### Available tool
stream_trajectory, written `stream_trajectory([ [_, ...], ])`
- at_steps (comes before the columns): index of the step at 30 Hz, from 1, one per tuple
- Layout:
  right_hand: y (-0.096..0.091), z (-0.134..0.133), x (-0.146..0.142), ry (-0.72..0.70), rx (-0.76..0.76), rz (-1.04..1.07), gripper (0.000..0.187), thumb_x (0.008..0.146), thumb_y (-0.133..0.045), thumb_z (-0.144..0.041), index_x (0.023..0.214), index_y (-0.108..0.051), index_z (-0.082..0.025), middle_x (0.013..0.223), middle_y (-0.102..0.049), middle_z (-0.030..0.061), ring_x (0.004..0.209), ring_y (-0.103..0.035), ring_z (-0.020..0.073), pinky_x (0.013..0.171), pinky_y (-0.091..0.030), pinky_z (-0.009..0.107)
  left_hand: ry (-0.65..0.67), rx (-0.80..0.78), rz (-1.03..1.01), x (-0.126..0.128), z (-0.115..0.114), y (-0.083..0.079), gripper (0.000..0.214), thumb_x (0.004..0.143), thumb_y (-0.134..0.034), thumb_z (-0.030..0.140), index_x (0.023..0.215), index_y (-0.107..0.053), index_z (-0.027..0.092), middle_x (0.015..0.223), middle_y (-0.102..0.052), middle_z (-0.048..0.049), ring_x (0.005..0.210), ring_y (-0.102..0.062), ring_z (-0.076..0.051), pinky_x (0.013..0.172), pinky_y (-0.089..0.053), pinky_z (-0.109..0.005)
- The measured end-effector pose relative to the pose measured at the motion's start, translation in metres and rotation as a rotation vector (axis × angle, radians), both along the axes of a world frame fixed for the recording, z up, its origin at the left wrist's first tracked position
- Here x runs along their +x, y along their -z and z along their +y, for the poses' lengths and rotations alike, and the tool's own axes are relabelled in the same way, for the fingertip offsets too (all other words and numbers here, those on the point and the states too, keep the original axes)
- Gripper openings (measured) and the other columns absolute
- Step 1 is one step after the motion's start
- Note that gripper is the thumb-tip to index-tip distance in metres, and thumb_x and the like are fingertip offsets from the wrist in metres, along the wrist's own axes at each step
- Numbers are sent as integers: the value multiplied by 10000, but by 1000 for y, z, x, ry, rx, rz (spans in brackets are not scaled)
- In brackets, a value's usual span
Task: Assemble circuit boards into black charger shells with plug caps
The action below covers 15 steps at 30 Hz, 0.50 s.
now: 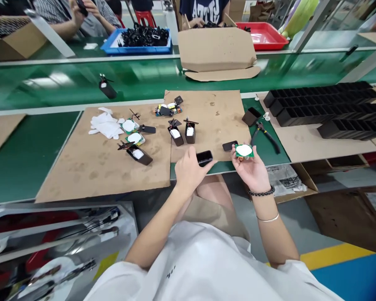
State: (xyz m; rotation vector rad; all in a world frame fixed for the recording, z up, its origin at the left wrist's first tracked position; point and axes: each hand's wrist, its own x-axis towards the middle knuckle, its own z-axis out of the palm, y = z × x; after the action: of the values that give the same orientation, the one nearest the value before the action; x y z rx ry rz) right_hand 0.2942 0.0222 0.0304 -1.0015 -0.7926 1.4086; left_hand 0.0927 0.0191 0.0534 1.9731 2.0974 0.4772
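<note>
My left hand (189, 167) is closed round a black plastic case (204, 158), its open mouth tilted up toward me, over the front edge of the cardboard mat. In my right hand (252, 169) is a green circuit board (244, 151) with a white pad on top, gripped between thumb and fingers. A flat black cover (229, 145) lies just left of that board. Beyond my hands, two black cases (190, 131) stand with white pads and wires showing inside. Another filled case (139, 154) lies tilted on the left.
Pliers (265, 136) and an empty black case (251, 116) lie at right, near rows of black cases (319, 104). White gloves (105, 124) and boards (135, 138) rest at left. Behind runs a green belt (65, 81) carrying one case (107, 88). Two people sit across, behind a blue tray (136, 51).
</note>
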Motion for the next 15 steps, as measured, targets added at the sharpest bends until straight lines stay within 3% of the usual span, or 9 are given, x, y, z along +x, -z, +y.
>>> stream_trajectory([
  [3,-3,-8,-2,19,-26,99,329,915,-592,-624,1032,-687,-332,1205,-733,9,1246,-657,177,1168,-491,451,-3,-138,-49,6,-7,-4,620,861,-624,656,1232,-503,173,929,-748,-147,907,-757,-369,720,-520,-353],
  [8,-10,-17,3,-36,-67,206,218,906,-654,-541,1042,-681,-373,1288,-712,-27,1295,-634,185,1186,-469,499,193,-312,-286,-7,-17,-17,853,805,-746,495,1496,-323,229,877,-738,-50,871,-743,-328,729,-539,-374],
  [11,-11,-22,6,-92,-110,216,203,880,-704,-524,1003,-695,-363,1263,-728,-19,1272,-656,202,1165,-491,506,268,-284,-414,-18,-11,-13,871,766,-796,360,1507,-346,267,1165,-709,-88,1086,-703,-315,903,-558,-428],
  [13,-12,-26,5,-94,-155,263,188,845,-757,-485,970,-710,-352,1215,-749,-15,1224,-686,210,1131,-525,498,325,-174,-499,-21,-1,-5,889,726,-836,303,1491,-384,272,1448,-562,-131,1333,-574,-328,1082,-493,-469],
  [15,-13,-29,3,-48,-169,302,204,811,-792,-459,956,-724,-333,1168,-767,-5,1157,-718,216,1057,-583,483,374,-99,-570,-20,9,5,830,680,-870,245,1412,-478,240,1510,-503,-141,1431,-471,-339,1171,-421,-489],
])
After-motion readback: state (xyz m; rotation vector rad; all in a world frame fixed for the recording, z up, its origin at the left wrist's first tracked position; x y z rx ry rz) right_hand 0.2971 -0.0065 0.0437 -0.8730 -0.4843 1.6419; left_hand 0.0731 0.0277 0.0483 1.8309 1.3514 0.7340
